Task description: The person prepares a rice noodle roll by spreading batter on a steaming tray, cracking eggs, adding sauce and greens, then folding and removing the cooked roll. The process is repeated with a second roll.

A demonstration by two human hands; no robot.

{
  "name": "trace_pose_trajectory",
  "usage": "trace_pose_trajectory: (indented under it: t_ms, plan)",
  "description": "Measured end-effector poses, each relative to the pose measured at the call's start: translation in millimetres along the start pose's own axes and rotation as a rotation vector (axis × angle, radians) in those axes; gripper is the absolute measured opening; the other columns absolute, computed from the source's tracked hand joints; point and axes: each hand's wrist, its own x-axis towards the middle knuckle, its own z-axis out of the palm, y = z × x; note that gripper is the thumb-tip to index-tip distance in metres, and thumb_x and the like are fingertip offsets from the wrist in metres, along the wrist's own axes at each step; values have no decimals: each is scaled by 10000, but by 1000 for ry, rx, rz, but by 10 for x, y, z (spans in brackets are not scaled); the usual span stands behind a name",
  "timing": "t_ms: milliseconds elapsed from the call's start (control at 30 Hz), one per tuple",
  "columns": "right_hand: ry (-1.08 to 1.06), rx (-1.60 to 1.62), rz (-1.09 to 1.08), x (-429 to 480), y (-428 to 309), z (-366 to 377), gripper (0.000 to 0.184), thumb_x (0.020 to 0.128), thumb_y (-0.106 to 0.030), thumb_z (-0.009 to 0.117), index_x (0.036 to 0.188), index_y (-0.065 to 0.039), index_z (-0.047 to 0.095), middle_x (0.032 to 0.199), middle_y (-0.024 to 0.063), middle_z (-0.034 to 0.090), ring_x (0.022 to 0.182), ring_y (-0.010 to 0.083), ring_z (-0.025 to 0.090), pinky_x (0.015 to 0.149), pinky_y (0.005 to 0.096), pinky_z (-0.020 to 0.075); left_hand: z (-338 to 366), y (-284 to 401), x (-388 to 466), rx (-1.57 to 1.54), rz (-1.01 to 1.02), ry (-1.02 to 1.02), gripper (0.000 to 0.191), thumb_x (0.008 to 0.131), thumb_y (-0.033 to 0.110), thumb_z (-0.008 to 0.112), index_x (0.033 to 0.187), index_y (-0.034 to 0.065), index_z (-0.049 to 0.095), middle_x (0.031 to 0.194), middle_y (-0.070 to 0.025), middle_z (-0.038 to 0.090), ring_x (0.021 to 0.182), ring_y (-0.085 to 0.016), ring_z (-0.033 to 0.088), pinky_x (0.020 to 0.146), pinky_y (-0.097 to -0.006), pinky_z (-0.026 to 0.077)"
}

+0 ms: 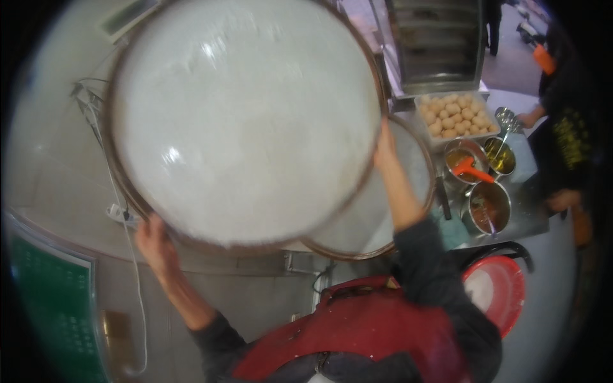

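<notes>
A large round tray or lid [249, 129] with a whitish, shiny face and a brown rim fills the upper middle of the view, lifted between my hands. My left hand [158, 244] grips its rim at the lower left. At the right edge, my right hand [384, 146] holds the same rim, its fingers partly hidden. Beneath and to the right lies another round pale surface with a brown rim [428, 184], partly covered by the tray and my right forearm.
Right of me stand a plastic box of eggs [452, 117], metal pots of liquid [489, 208], an orange utensil [471, 170] and a red basin [515, 287]. A co-worker's hand [529, 117] is near a ladle [507, 119]. A white cable [139, 282] hangs at left.
</notes>
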Motion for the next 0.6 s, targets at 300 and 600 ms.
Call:
trace_pose_trajectory:
  t_ms: [300,600]
  plan:
    - [50,5,247,574,451,-486,586,983,-465,480,1331,6,483,1323,174,539,1147,314,557,999,454,450,386,428,-280,-127,-37,-23,239,931,63,593,1138,-53,565,898,-9,596,703,-47,492,610,-188,394]
    - [647,-770,-82,516,-423,-1857,614,957,-460,522,1095,133,602,1023,221,667,958,317,637,861,387,488,1055,-2119,-855,-487,-708,-104,189,921,105,626,1081,8,599,897,-12,610,782,-99,545,662,-279,450]
